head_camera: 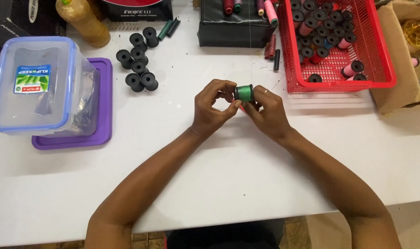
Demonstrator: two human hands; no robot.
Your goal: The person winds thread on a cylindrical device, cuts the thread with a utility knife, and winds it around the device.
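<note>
Left hand (211, 107) and right hand (264, 110) both pinch a green thread spool (243, 92) above the white tabletop (219, 175), fingertips closed on it, red basket (385, 74) of spools near for reach.

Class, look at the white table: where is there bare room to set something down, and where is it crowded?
Bare table lies in front of both forearms, and between the black spools and the left hand. The back edge is crowded: the spools, red basket, clear box.

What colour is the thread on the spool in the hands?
Green, on a black spool; seen in the head view.
</note>
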